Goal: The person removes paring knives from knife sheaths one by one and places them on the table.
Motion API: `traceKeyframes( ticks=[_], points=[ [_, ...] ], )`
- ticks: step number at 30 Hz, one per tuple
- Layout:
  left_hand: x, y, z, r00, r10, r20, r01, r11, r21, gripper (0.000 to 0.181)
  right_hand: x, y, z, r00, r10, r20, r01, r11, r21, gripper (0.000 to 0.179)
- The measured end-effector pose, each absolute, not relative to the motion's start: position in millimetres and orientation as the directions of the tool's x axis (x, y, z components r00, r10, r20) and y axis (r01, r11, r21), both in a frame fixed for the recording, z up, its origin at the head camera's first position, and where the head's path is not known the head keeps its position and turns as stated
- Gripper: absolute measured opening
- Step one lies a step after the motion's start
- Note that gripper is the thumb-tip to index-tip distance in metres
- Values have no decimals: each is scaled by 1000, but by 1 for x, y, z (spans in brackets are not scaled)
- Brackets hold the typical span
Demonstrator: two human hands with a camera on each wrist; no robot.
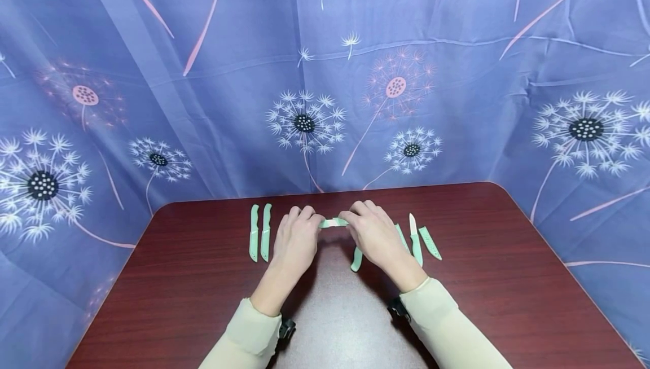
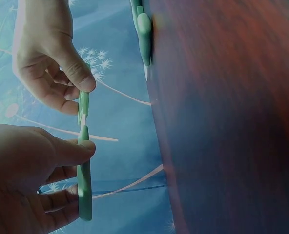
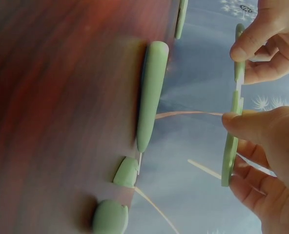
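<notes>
Both hands hold a small green knife level over the far part of the table. My left hand (image 1: 294, 239) grips its green handle (image 2: 84, 190), thumb along one side. With thumb and fingers my right hand (image 1: 374, 236) pinches a green sheath (image 3: 230, 153) that covers the front of the blade. A short stretch of white blade (image 1: 332, 223) shows between handle and sheath. Beneath the right hand lies another green handle (image 1: 357, 259), its far part hidden by that hand.
Two green knives in sheaths, one (image 1: 254, 233) beside the other (image 1: 266, 233), lie left of the hands. To the right are an unsheathed white-bladed knife (image 1: 416, 245), a loose sheath (image 1: 430, 243) and a partly hidden green piece (image 1: 402, 237). A patterned blue cloth (image 1: 335, 160) hangs behind the table (image 1: 508, 279).
</notes>
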State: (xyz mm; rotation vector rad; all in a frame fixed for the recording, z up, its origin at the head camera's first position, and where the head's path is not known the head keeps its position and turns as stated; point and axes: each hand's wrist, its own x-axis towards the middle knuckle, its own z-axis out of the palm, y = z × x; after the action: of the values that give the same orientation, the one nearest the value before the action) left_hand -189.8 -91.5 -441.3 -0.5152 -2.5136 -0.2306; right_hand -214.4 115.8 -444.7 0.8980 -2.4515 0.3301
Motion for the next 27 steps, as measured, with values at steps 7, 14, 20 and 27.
traceKeyframes(
  ticks=[7, 14, 20, 27],
  points=[
    [-191, -93, -442, -772, 315, 552, 405, 913, 47, 17, -214, 116, -443, -652, -541, 531, -663, 747, -52, 28],
    [-191, -94, -442, -773, 314, 551, 400, 915, 41, 18, -213, 117, -442, -655, -529, 540, -651, 757, -48, 27],
    [-192, -94, -441, -776, 314, 548, 398, 917, 39, 19, -213, 118, -442, -662, -524, 536, -646, 761, -52, 28],
    [-192, -95, -442, -769, 309, 559, 397, 917, 40, 18, -214, 118, -442, -663, -533, 525, -646, 763, -42, 26]
  ],
)
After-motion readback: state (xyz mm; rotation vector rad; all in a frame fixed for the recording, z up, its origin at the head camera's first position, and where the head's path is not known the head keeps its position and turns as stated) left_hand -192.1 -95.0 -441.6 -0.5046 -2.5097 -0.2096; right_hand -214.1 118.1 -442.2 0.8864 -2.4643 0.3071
